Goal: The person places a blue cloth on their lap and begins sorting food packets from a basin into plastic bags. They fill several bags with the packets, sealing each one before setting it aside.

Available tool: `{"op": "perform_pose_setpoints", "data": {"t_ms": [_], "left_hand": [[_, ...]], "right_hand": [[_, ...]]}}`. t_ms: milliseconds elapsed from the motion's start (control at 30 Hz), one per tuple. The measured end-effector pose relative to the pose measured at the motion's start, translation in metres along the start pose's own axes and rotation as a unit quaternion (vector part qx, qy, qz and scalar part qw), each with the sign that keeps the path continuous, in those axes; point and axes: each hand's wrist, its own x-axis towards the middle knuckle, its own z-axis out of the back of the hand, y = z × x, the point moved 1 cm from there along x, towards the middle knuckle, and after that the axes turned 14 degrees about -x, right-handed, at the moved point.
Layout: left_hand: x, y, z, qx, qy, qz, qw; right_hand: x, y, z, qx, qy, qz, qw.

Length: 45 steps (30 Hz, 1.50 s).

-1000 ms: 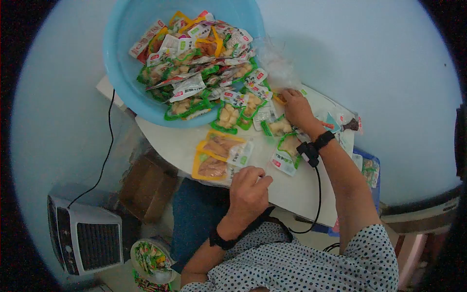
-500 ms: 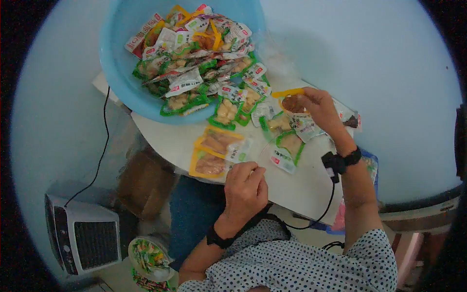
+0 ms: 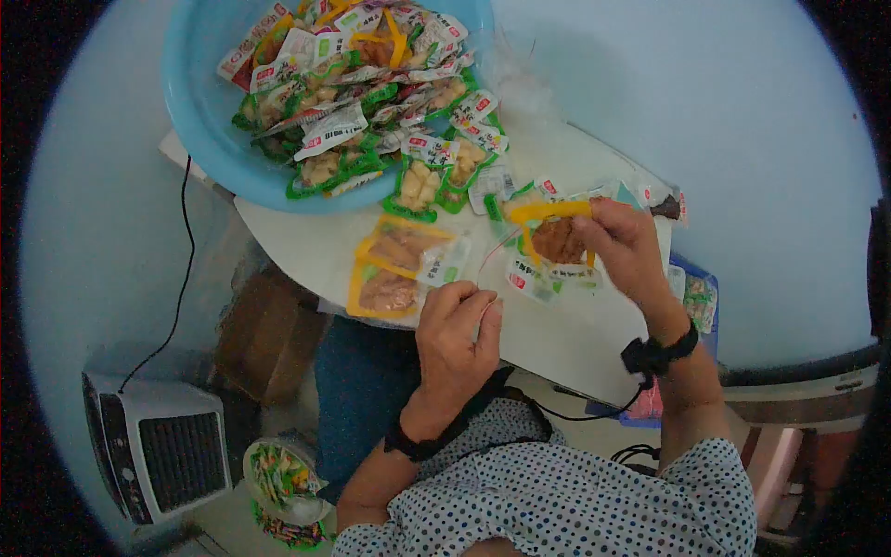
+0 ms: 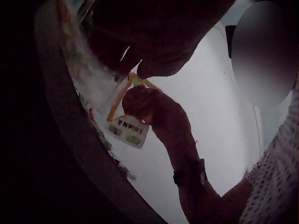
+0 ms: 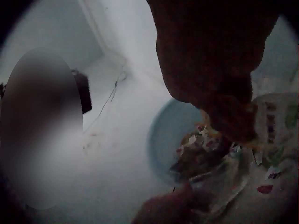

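Observation:
My left hand (image 3: 457,334) pinches the edge of a clear plastic bag (image 3: 496,254), where a thin red line runs from the fingertips. Two yellow-edged packets (image 3: 388,290) of brown food lie flat at the front of the table, just beyond that hand. My right hand (image 3: 633,249) grips the corner of another yellow-edged packet (image 3: 559,241), raised over the table with brown food showing through its window. In the left wrist view this packet (image 4: 131,130) shows a white label end with dark print. The right wrist view is dark, and the hand there is mostly shadow.
A large blue basin (image 3: 200,148) heaped with snack packets stands at the back left of the white table (image 3: 580,339). Green-edged packets (image 3: 418,186) lie by its rim. Crumpled clear plastic (image 3: 524,84) sits behind. Below left are a cardboard box (image 3: 264,339) and a bucket (image 3: 255,478) of packets.
My right hand has picked up the yellow-edged packet from the back of the table and brought it nearer, toward the left hand. The left hand keeps its pinch, nearly still.

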Motion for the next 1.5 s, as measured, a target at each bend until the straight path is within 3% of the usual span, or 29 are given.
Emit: {"op": "perform_pose_setpoints", "data": {"t_ms": [67, 167, 267, 367, 567, 667, 700, 767, 867, 1000, 1100, 1167, 1267, 1367, 1500], "left_hand": [[0.001, 0.003, -0.001, -0.026, -0.004, 0.006, 1.0], [-0.002, 0.006, -0.001, -0.109, -0.016, 0.047, 0.993], [0.001, 0.006, 0.004, -0.15, 0.001, 0.084, 0.985], [0.0, 0.009, 0.004, -0.166, 0.002, 0.115, 0.979], [0.004, 0.004, 0.01, -0.177, -0.019, 0.13, 0.975], [0.002, 0.004, 0.009, -0.175, -0.019, 0.124, 0.977], [0.002, 0.005, 0.008, -0.177, -0.019, 0.122, 0.976], [0.003, 0.002, 0.009, -0.192, -0.024, 0.124, 0.973], [0.003, 0.004, 0.008, -0.199, -0.027, 0.129, 0.971], [0.003, 0.001, 0.009, -0.14, 0.006, 0.092, 0.986], [0.002, -0.002, 0.006, -0.068, -0.007, -0.011, 0.998], [0.0, -0.003, 0.003, -0.039, -0.005, -0.013, 0.999], [0.0, -0.002, -0.001, -0.006, -0.014, -0.02, 1.0], [-0.003, 0.002, -0.003, 0.021, -0.018, -0.044, 0.999], [-0.002, -0.002, 0.0, 0.071, -0.004, -0.071, 0.995]], "right_hand": [[-0.017, 0.025, -0.011, -0.225, -0.092, 0.123, 0.962], [-0.04, 0.029, -0.034, -0.373, -0.148, 0.344, 0.849], [-0.056, 0.046, -0.048, -0.401, -0.084, 0.401, 0.819], [-0.065, 0.04, -0.061, -0.399, -0.036, 0.392, 0.828], [-0.052, 0.036, -0.036, -0.256, -0.053, 0.23, 0.937], [-0.045, 0.014, -0.029, -0.201, -0.106, 0.068, 0.972], [-0.045, 0.009, -0.03, -0.075, -0.067, -0.016, 0.995], [-0.049, 0.001, -0.033, 0.176, 0.019, -0.181, 0.967], [-0.058, -0.009, -0.032, 0.234, 0.199, -0.271, 0.912], [-0.063, -0.011, -0.04, 0.263, 0.145, -0.267, 0.916], [-0.063, -0.022, -0.026, 0.242, 0.114, -0.274, 0.924], [-0.063, -0.026, -0.022, 0.267, 0.071, -0.312, 0.909], [-0.056, -0.015, -0.015, 0.313, 0.073, -0.301, 0.898], [-0.055, -0.024, -0.021, 0.288, 0.028, -0.281, 0.915], [-0.048, -0.021, -0.019, 0.312, 0.038, -0.293, 0.903]]}}
